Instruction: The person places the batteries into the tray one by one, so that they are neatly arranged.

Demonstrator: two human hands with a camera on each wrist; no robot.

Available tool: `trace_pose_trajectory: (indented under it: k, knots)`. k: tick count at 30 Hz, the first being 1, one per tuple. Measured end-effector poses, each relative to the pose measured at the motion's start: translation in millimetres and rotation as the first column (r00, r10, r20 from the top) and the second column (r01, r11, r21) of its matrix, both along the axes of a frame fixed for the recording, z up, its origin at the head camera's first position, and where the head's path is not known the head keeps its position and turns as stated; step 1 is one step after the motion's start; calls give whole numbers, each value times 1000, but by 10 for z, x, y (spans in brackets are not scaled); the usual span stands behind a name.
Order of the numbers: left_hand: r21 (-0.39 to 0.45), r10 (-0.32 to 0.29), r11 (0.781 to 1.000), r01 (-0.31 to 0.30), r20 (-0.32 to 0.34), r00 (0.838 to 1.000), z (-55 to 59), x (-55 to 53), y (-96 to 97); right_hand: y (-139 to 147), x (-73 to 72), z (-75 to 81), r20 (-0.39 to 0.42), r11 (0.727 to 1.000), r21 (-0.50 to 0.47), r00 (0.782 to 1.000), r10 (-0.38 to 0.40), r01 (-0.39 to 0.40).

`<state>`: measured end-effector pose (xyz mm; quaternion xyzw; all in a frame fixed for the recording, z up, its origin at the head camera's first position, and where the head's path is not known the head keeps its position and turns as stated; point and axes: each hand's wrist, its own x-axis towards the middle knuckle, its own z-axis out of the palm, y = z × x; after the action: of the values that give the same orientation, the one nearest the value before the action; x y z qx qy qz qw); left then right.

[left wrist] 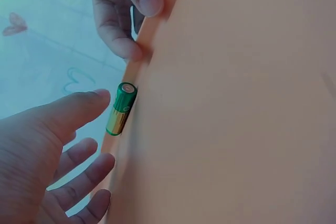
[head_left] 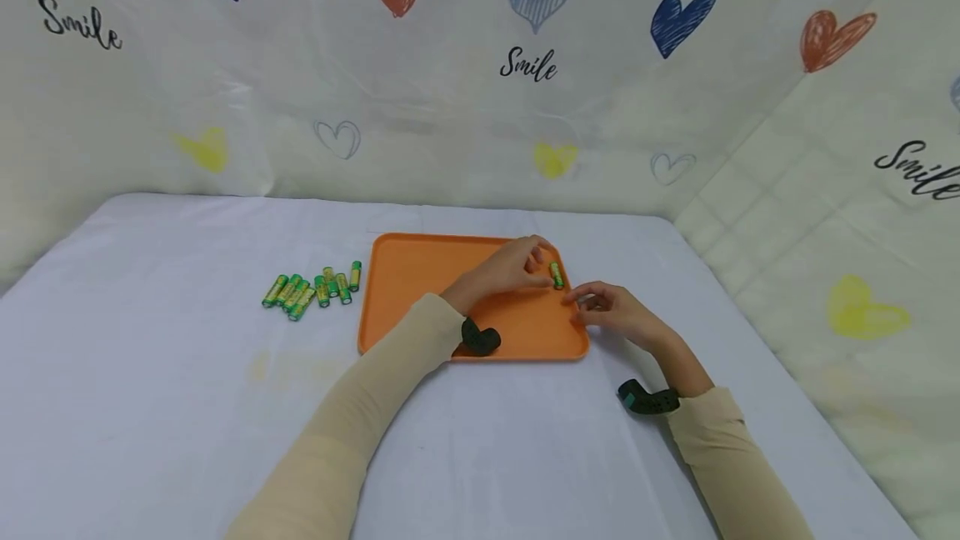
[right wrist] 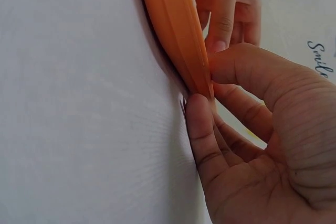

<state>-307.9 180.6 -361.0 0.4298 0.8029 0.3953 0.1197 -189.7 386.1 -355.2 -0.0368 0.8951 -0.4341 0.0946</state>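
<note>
An orange tray (head_left: 427,265) lies on the white-covered table. One green and gold battery (head_left: 556,275) is inside it, along the right rim, and shows again as the battery (left wrist: 122,108) in the left wrist view. My left hand (head_left: 510,269) reaches over the tray beside that battery, thumb and fingers spread, with a small gap to it. At the tray's right edge, my right hand (head_left: 618,315) holds the rim between thumb and fingers. This right hand (right wrist: 252,124) is seen close up in the right wrist view, with the tray side (right wrist: 176,30) at its fingertips.
Several green and gold batteries (head_left: 300,294) lie in a loose group on the table, left of the tray. A white cloth (head_left: 187,407) covers the table. Behind it hangs a pale curtain (head_left: 450,107) printed with hearts and "Smile".
</note>
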Motion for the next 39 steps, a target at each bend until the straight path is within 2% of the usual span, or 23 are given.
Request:
trace_pose_trajectory:
  k: [4,10,20,28,33,39]
  knots:
    - [14,-12,1000,12,0,1000,47,31,-41,5,-2,-9,1,1000,-1,1000,10,-10]
    - [19,2,1000,-2,-8,1000,90,38,-94,-4,-14,-22,6,1000,-13,1000,20,-20]
    - [25,40,999,-38,-86,996,192,0,-216,-27,-18,2,6,1000,11,1000,22,-22]
    - [22,54,998,-51,-128,990,307,42,-369,-7,-20,-9,6,999,20,1000,27,-27]
    - [7,76,997,-76,-155,985,351,53,-489,-4,-47,-40,3,999,42,1000,28,-28]
    - [-13,69,997,-73,-196,978,381,66,-630,7,-50,-43,18,998,67,1000,16,-17]
